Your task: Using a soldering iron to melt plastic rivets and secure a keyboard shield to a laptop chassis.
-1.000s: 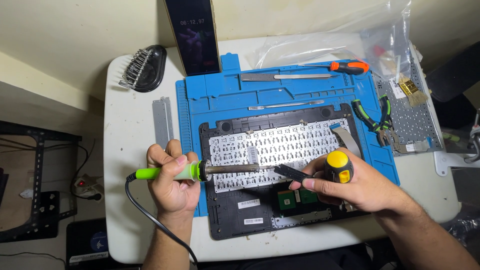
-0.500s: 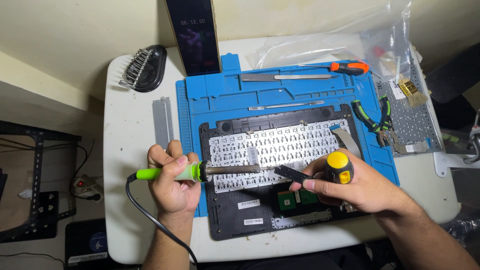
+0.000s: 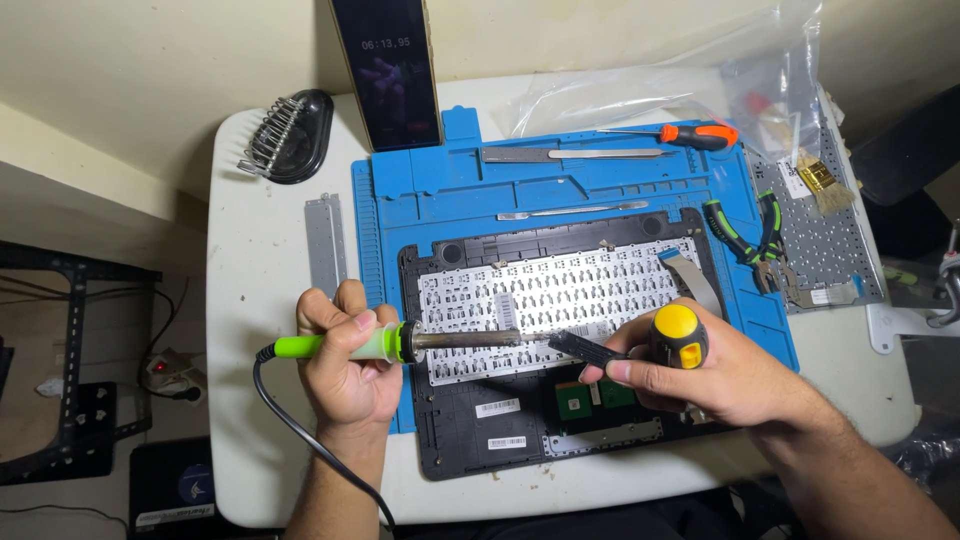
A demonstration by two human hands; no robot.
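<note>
My left hand [image 3: 345, 365] grips a green-handled soldering iron [image 3: 400, 342] with a black cord; its metal barrel lies level over the keyboard backplate [image 3: 560, 300] of an opened black laptop shell [image 3: 450, 440]. My right hand [image 3: 715, 375] holds a screwdriver with a yellow and black handle [image 3: 680, 335], its dark shaft [image 3: 585, 348] pointing left and meeting the iron's tip above the lower keyboard edge. A green circuit board [image 3: 577, 402] shows just below the two tools.
The shell lies on a blue repair mat [image 3: 470, 190] on a white table [image 3: 260, 260]. Orange screwdriver [image 3: 700, 133], metal pry tools [image 3: 570, 154], green pliers [image 3: 745, 235], spare keyboard [image 3: 825, 245], plastic bag at right. Iron stand [image 3: 290, 135], metal strip [image 3: 325, 245], upright phone [image 3: 390, 70] at the back.
</note>
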